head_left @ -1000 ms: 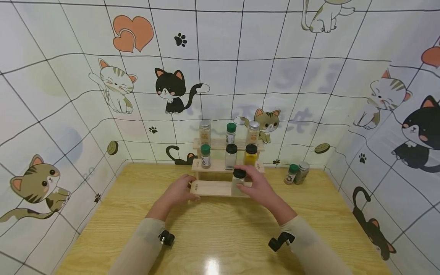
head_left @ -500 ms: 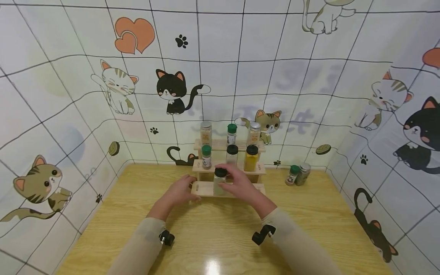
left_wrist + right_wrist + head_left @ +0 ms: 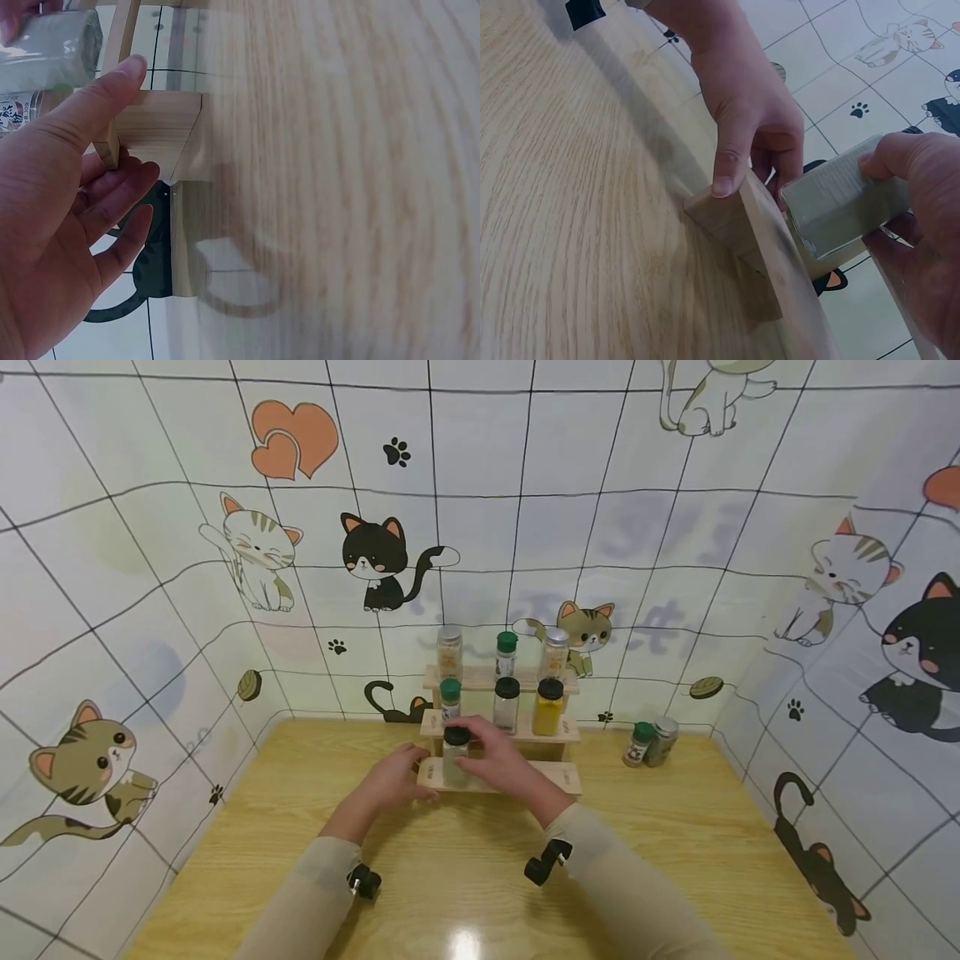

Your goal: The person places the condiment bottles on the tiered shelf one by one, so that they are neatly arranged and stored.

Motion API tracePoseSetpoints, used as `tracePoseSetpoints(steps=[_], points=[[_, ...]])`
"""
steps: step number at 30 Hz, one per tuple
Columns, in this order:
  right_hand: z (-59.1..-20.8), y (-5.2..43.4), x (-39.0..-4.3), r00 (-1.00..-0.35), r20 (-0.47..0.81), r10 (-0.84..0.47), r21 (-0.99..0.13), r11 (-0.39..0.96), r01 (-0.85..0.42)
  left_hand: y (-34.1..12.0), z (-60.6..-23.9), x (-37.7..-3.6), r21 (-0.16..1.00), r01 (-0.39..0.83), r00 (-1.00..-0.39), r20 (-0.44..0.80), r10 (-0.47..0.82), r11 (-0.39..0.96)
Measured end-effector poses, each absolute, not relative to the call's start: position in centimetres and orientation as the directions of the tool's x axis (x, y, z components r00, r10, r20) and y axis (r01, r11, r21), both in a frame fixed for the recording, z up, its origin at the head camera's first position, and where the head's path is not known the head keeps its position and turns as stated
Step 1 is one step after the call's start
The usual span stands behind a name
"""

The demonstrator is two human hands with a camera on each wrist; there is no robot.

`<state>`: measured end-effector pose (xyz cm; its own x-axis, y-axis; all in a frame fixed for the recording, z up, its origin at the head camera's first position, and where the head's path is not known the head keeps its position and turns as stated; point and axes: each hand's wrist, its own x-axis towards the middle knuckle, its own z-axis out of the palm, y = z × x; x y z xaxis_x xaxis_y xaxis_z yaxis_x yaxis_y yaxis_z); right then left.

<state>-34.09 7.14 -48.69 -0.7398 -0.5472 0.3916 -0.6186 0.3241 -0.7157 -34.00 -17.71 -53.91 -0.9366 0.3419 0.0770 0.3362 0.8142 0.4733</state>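
A three-step wooden spice rack (image 3: 551,773) stands against the back of the table. At the left end of its lowest step, my left hand (image 3: 391,776) pinches the board, thumb on the front side and fingers behind, as the left wrist view shows on the rack end (image 3: 161,127). My right hand (image 3: 501,766) holds a square glass jar (image 3: 454,768) with a black lid, fingers near the lid and thumb on its side. The jar (image 3: 840,196) is upright over the left part of the lowest step, its base close over the board in the right wrist view.
On the middle step are a green-capped shaker (image 3: 450,692), a black-lidded jar (image 3: 506,706) and a yellow-filled jar (image 3: 548,708). Three more containers line the top step, including a green-capped one (image 3: 506,656). A green-capped shaker (image 3: 637,745) and a grey-lidded jar (image 3: 662,742) stand right of the rack.
My right hand has carried the black-lidded jar leftward along the lowest step, from its right part to its left end. The left hand has stayed on the rack.
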Motion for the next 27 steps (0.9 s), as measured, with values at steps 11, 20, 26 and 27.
tracePoseSetpoints(steps=[11, 20, 26, 27], points=[[-49.6, 6.1, -34.5, -0.709, 0.406, -0.577, -0.696, 0.308, -0.649, -17.6, -53.8, -33.8, 0.456, 0.333, -0.939, 0.08, 0.335, 0.825], [-50.0, 5.9, -34.3, -0.699, 0.419, -0.579, -0.712, 0.268, -0.649, -17.5, -53.2, -33.5, 0.468, 0.328, -0.941, 0.084, 0.328, 0.82], [-50.2, 5.9, -34.1, -0.706, 0.42, -0.57, -0.715, 0.272, -0.644, -17.5, -53.4, -33.5, 0.463, 0.313, -0.946, 0.073, 0.315, 0.829], [-50.3, 5.8, -34.1, -0.712, 0.415, -0.566, -0.72, 0.275, -0.638, -17.5, -53.4, -33.5, 0.462, 0.311, -0.947, 0.072, 0.314, 0.83]])
